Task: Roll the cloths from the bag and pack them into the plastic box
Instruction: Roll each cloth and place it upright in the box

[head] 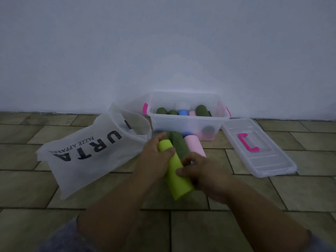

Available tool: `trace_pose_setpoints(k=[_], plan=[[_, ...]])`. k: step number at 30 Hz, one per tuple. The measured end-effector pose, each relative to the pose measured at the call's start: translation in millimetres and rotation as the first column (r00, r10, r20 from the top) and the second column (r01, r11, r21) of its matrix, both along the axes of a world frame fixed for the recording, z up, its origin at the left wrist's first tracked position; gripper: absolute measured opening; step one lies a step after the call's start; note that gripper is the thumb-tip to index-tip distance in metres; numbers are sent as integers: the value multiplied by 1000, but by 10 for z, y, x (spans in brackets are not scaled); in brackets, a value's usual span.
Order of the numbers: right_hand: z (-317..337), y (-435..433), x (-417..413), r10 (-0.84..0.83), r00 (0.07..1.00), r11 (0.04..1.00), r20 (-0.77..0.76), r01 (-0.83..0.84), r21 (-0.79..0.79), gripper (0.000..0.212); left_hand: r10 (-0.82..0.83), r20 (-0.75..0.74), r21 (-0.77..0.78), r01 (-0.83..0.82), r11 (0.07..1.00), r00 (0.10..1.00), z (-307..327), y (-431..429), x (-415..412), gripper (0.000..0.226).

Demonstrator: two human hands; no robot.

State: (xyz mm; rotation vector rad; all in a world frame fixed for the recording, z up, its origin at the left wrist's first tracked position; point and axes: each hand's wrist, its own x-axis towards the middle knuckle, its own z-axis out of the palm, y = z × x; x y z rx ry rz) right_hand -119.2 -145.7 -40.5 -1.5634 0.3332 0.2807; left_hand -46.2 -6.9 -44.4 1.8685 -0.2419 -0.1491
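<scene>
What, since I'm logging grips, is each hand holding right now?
Left hand: grips the yellow-green cloth roll near its far end.
Right hand: holds the same roll, midway.

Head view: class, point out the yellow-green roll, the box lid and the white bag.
yellow-green roll [173, 163], head view, bare middle of its length.
box lid [271, 157], head view, clear panel beside its pink handle.
white bag [87, 160], head view, its printed side.
</scene>
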Motion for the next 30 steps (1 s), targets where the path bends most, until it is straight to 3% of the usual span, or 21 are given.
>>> trace_pose_setpoints(k=[4, 7, 9, 10, 15, 17, 20, 27, 30], plan=[[428, -391, 328, -111, 989, 982, 102, 93, 166, 13, 47, 260, 165, -92, 982, 965, 227, -137, 588, 57], [734, -557, 748, -267, 947, 953, 177, 232, 196, 5, -9, 254, 514, -127, 849, 967, 324, -217, 1085, 74], [854, -584, 1098, -335, 916, 941, 222, 314, 122, 8, -2, 146, 667, -97, 739, 989, 344, -297, 1301, 82], [875, -570, 1273, -349, 909, 937, 229, 345, 59, 11, 16, 94, 680, -75, 729, 995, 341, -338, 1374, 84], [645, -365, 2032, -255, 953, 895, 164, 297, -334, 43, 19, 22, 632, -29, 774, 1000, 229, -373, 1526, 90], [538, -246, 2228, -116, 982, 799, 150, 181, -573, 48, 4, 23, 650, -18, 760, 1000, 202, -354, 1534, 88], [496, -103, 2332, 100, 994, 648, 54, -24, -761, 37, -4, 0, 643, 3, 766, 1000, 187, -362, 1572, 81], [486, -125, 2292, 241, 971, 492, -3, -125, -862, 35, 30, -33, 627, -3, 779, 999, 167, -405, 1619, 84], [498, -155, 2308, 337, 919, 189, -207, -281, -941, 45, 34, -27, 625, -10, 781, 999, 187, -410, 1585, 83]])
